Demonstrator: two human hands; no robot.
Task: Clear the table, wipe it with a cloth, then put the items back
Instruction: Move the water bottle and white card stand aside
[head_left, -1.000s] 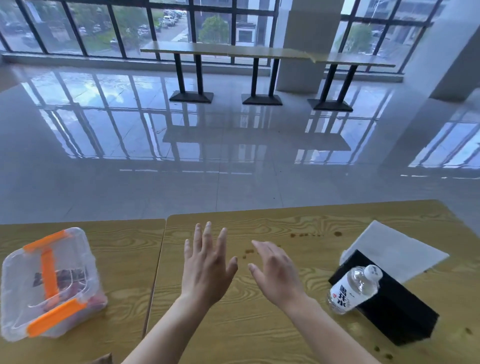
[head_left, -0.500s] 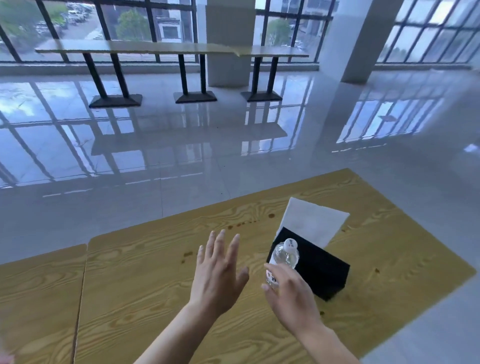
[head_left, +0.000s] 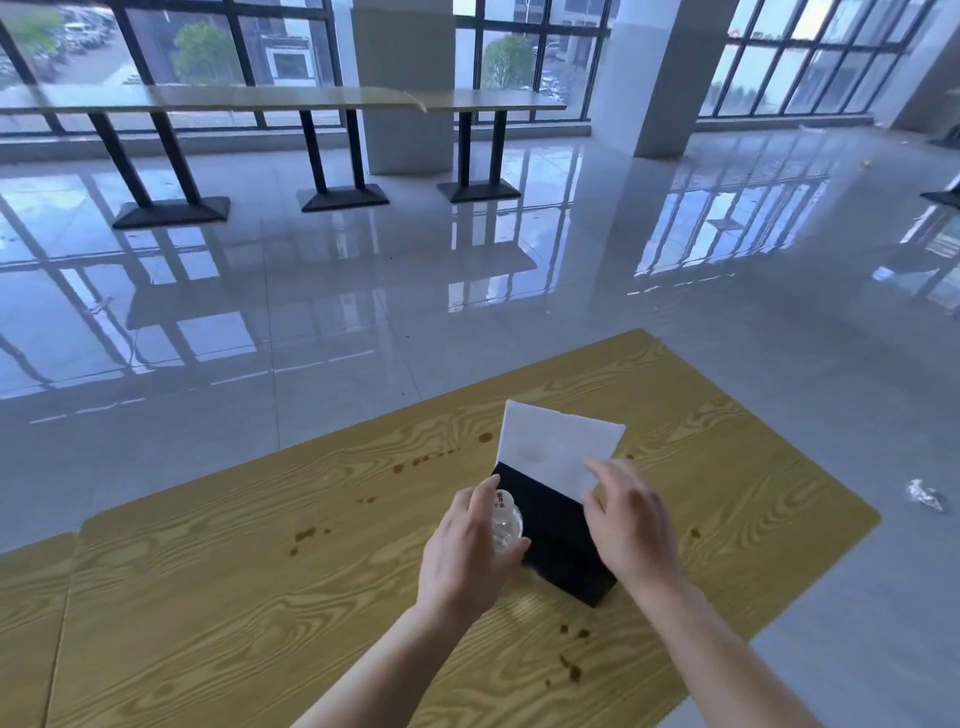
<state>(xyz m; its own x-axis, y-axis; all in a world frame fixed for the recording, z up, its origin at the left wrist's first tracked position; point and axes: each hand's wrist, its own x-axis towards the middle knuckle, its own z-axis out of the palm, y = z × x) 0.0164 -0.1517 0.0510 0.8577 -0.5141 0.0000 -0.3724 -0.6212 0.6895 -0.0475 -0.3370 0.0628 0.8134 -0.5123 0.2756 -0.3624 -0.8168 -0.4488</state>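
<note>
A small clear water bottle (head_left: 505, 524) stands on the yellow wood-grain table (head_left: 260, 597), against the left side of a black box (head_left: 563, 564). My left hand (head_left: 465, 553) grips the bottle, fingers behind it and thumb in front. A white folded cloth (head_left: 556, 447) lies partly under the box's far end. My right hand (head_left: 631, 525) hovers over the box with straight fingers, its tips at the cloth's near edge. Brown spill stains (head_left: 306, 535) dot the tabletop.
More stains (head_left: 571, 670) lie near the front right edge. A second table (head_left: 26, 623) adjoins on the left. The right table edge drops to glossy floor with a crumpled scrap (head_left: 924, 493). Long tables (head_left: 260, 98) stand by the far windows.
The view swung right and the plastic box on the left table left the view. My left hand reached the bottle and closed round it. My right hand shifted from the bottle to above the black box.
</note>
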